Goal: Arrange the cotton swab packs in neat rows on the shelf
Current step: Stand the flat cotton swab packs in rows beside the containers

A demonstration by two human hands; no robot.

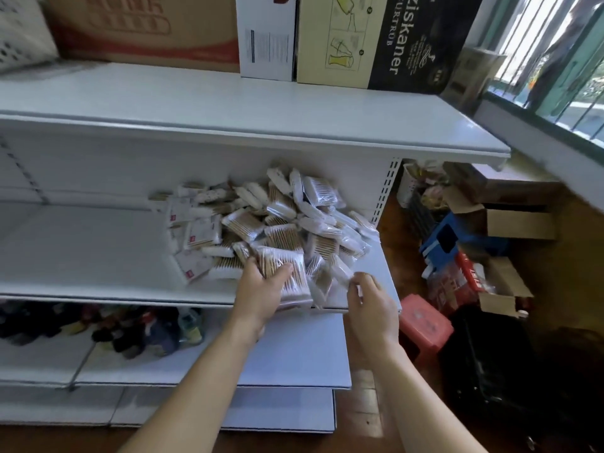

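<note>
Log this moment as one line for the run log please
left hand grips front cotton swab pack | right hand pinches a pack edge | pile unsorted | shelf rows not started

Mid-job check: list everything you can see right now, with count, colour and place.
swab packs: many, clear and white, heaped on middle shelf's right end
middle shelf: one, white
top shelf: one, white
boxes: several, brown, white, black, on top shelf
bottles: several, dark, blurred, on lower shelf
stool: one, red, on floor at right
cartons: several, brown and blue, on floor at right
left hand: grips a pack at the shelf's front edge
right hand: fingers pinch a pack's corner
</note>
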